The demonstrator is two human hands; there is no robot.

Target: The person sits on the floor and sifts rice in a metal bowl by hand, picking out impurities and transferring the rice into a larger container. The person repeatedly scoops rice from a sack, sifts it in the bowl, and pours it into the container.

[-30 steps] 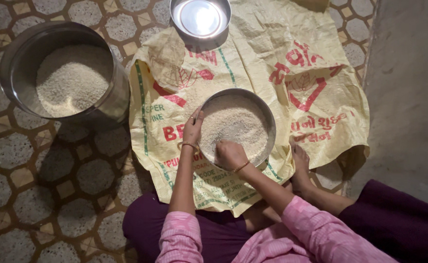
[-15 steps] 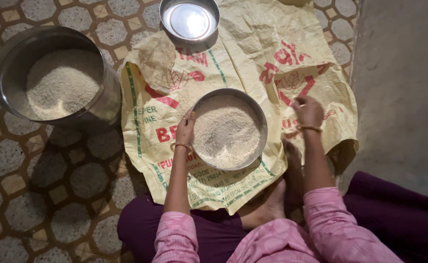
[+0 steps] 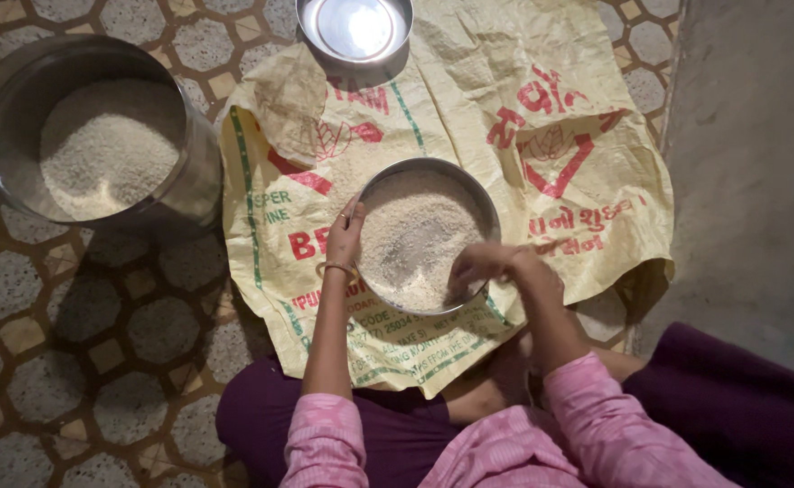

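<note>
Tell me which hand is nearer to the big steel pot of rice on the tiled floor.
The left hand. It rests on the left rim of the round steel plate of rice, on the side facing the big steel pot. The right hand is over the plate's far right edge.

A home floor — patterned tiles [image 3: 126, 334], grain-filled steel pot [image 3: 90, 136].

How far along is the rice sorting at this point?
Done: little shows; the small bowl looks empty. In hand: the left hand steadies the plate of rice, and the right hand picks at its near edge. Left: that plateful, plus the rice in the big pot.
</note>
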